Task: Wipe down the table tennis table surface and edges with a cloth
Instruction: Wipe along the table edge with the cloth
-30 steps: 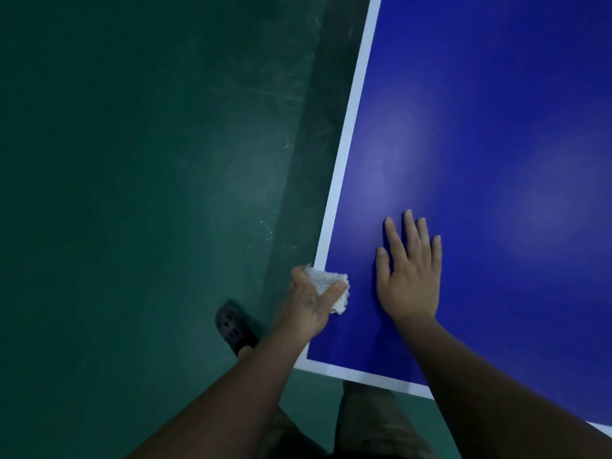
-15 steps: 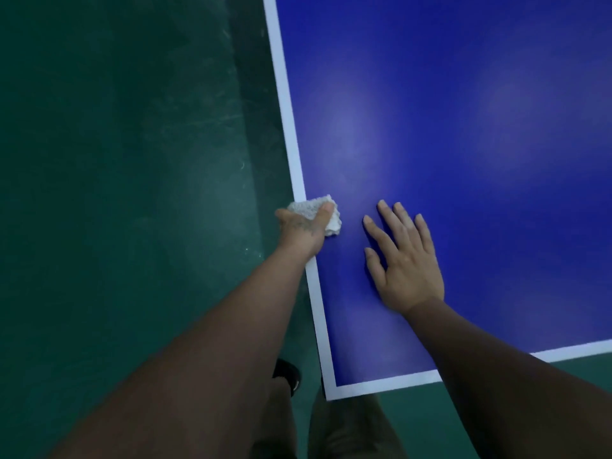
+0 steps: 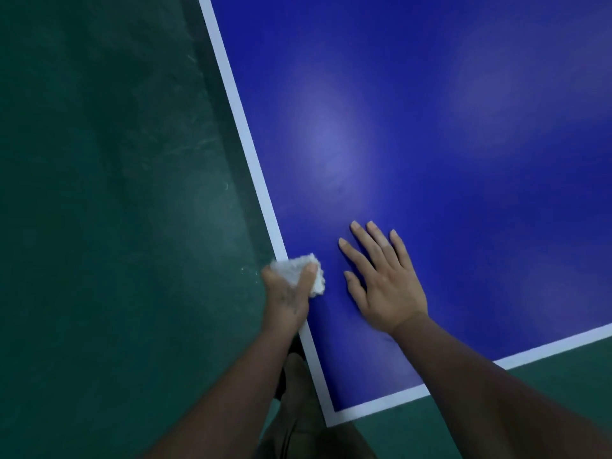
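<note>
My left hand grips the cloth — fingers curled round it, bunched over the white side edge of the worktop, I judge to wipe that border. Just right of them, my right hand lies flat, fingers straight — bracing, likely.

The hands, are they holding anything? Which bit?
The left hand grips the white cloth by its near side, thumb on top. The right hand holds nothing.
</note>
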The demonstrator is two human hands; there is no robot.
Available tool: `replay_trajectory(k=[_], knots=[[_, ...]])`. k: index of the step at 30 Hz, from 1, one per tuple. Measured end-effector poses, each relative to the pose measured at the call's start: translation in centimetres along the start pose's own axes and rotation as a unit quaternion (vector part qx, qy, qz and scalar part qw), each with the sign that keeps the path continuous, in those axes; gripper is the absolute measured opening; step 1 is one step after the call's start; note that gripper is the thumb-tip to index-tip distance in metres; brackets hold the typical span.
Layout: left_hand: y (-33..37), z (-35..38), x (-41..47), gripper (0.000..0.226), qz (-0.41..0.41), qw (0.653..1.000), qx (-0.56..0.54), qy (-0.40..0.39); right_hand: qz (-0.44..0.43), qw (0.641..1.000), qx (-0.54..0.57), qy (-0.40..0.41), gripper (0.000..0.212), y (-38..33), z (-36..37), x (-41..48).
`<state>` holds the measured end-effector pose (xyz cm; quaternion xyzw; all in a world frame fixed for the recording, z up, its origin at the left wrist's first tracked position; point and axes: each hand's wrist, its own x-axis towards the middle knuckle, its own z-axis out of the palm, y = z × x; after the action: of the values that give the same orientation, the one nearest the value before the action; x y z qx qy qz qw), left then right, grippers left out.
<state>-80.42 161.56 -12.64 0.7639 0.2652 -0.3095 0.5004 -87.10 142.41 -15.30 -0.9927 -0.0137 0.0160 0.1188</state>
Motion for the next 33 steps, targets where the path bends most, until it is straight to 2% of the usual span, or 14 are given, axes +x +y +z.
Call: replay_trajectory(k=[5,12,16,20,23,26,33], knots=[[2.2,-0.1,2.3,0.061,-0.023,1.0,0.019,-0.003,-0.002,1.0,0.004,-0.001,0.056,0.0,0.2,-0.2],[12.6,-1.8,9.7,0.083,-0.012,0.999,-0.028,0.034,0.003,1.0,-0.017,-0.016,0.06,-0.1,-0.2,-0.2],[10.1,-1.5,7.3,0.077,0.01,0.999,-0.011,0.03,0.009,0.999,-0.03,-0.023,0.063,-0.3,-0.4,-0.1],[6.9,-1.5,5.9,0.074,-0.013,1.0,0.017,-0.006,0.012,0.997,-0.055,-0.044,0.064,-0.5,-0.5,0.0],[8.4,-2.0,8.3,0.075,-0.027,0.999,0.022,-0.026,0.032,0.998,-0.043,-0.045,0.065,-1.4,-0.7,1.1],[12.0,-2.6,11.9,0.079,-0.014,1.0,0.0,-0.015,0.057,0.997,-0.027,-0.033,0.067,-3.1,-1.1,5.7],[20.1,-4.7,20.3,0.071,0.01,1.0,0.021,-0.015,0.087,0.996,0.011,0.009,0.061,-4.9,-1.6,24.6]])
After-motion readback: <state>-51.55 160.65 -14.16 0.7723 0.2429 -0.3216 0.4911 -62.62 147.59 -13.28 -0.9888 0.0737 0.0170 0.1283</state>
